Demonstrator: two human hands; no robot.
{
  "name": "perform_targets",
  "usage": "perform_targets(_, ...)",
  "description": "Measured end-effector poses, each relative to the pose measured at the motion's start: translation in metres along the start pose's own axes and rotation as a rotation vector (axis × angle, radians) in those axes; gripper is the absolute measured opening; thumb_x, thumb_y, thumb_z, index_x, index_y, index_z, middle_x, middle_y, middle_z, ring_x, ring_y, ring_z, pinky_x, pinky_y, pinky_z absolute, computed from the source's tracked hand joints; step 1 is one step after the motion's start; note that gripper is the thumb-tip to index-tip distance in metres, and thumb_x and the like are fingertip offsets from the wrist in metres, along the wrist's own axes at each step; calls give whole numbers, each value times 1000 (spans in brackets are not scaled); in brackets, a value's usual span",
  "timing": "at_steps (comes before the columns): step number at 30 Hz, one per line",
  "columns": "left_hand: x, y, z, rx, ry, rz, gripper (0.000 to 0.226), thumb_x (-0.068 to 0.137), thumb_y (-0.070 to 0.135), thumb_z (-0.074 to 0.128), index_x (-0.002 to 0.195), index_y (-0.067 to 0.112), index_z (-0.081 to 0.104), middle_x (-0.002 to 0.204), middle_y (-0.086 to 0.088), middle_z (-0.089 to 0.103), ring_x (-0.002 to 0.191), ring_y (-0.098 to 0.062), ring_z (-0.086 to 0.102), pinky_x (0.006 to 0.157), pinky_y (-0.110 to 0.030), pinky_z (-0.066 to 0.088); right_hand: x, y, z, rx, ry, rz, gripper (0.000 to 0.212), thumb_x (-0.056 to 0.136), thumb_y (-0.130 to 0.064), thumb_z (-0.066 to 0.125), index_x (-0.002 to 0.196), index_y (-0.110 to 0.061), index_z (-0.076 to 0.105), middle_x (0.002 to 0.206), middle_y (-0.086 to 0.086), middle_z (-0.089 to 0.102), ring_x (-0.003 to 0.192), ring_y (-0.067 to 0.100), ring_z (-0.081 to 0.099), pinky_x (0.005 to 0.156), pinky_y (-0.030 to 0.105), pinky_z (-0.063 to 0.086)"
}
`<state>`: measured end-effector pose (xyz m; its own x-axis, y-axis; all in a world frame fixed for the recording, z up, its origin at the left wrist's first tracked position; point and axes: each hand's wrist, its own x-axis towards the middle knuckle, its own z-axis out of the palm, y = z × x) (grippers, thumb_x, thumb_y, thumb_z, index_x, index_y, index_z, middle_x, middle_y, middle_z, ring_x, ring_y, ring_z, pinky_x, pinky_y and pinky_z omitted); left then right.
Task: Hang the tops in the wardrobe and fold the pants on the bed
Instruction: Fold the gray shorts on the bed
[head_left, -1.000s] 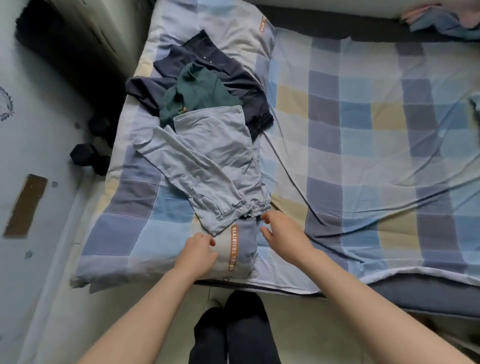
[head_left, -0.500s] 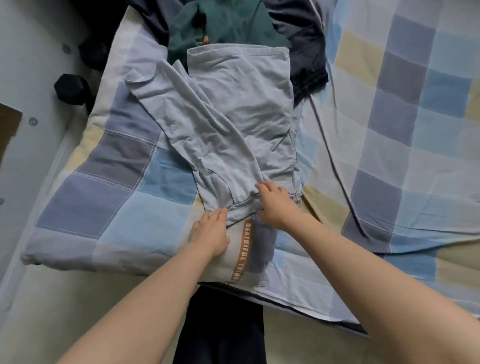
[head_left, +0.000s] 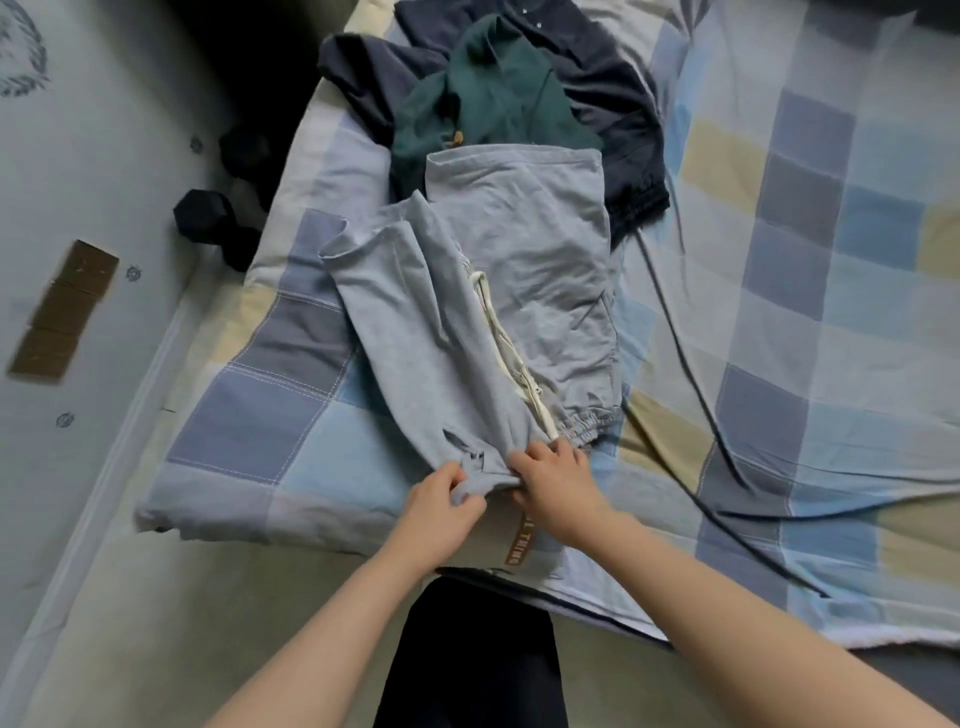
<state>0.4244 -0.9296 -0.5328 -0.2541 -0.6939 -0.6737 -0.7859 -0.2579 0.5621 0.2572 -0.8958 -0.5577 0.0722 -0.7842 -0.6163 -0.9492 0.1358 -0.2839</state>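
Observation:
Light grey pants (head_left: 519, 291) lie crumpled on the checked bed cover (head_left: 779, 312), waistband end nearest me, with a cream drawstring showing. My left hand (head_left: 441, 506) pinches the grey fabric at the near edge. My right hand (head_left: 558, 480) grips the same bunched edge right beside it. Behind the pants lie a dark green top (head_left: 483, 98) and a navy garment (head_left: 597, 83), partly under the pants.
The bed's near corner (head_left: 171, 519) drops to a pale floor on the left, where black dumbbells (head_left: 208, 218) and a brown patch (head_left: 62, 306) sit. My dark-clothed legs (head_left: 467, 654) stand against the bed's front edge.
Both hands have closed on the near edge of the grey pants and bunched it. A pant layer has shifted, exposing the cream drawstring. The view has pulled back a little.

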Motion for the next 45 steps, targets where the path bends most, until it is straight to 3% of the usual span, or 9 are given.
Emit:
perform_targets(6,-70,20,-49,61,129,146,39,73,5,63,71,28,32,74,4,49,75,-21,46,61,-31,28,-75,-53,-63,73,139,5,32,87,-33,53,116,-20,48,120,1,50,115,25,43,95,38,30)
perform_targets(12,-131,72,-112,-51,332,459,49,65,-13,54,73,34,40,79,12,48,79,1,49,69,-10,36,-145,-89,-125,248,335,35,19,81,-19,56,94,-22,42,97,-5,48,94,22,45,75,32,29)
perform_targets(17,-194,132,-149,-161,284,680,26,64,0,43,81,16,54,84,7,52,80,-6,51,70,-14,38,-203,-129,-170,298,446,56,22,83,-29,55,79,-24,34,82,-7,41,84,25,48,65,35,29)
perform_targets(22,-239,187,-172,-167,166,912,34,69,-8,48,86,18,60,91,5,56,86,-11,58,70,-17,46,-264,-158,-211,609,773,88,33,80,-32,53,112,-31,44,98,-8,58,80,17,57,67,39,49)
perform_targets(28,-256,204,-165,-151,253,1095,45,72,-19,64,104,13,59,103,-2,56,92,-12,58,81,-21,50,-326,-160,-250,895,1074,208,6,79,-25,50,76,-23,55,60,-5,56,58,15,53,53,39,49)
perform_targets(32,-236,172,-127,9,139,908,61,73,-18,62,114,26,54,111,4,54,100,-14,57,86,-26,48,-370,-153,-257,1398,1181,293,16,81,-24,51,79,-10,59,70,8,63,71,32,63,59,49,58)
perform_targets(39,-214,154,-65,232,-296,458,20,81,24,69,100,26,64,94,5,71,87,-13,66,77,-39,56,-442,-121,-253,1797,1357,176,18,94,-3,44,95,0,61,85,17,68,78,25,67,64,37,55)
perform_targets(42,-220,173,-35,328,-286,426,16,86,13,60,101,11,61,91,-10,71,81,-21,64,68,-35,51,-471,-97,-242,1824,1478,212,18,94,-1,44,107,1,57,89,17,68,77,24,67,64,36,57)
perform_targets(45,-234,204,-20,248,-162,479,20,91,7,54,108,12,44,89,-9,61,74,-19,57,59,-32,45,-506,-52,-221,1753,1651,358,34,92,2,44,114,-23,46,102,19,64,82,24,66,67,39,58)
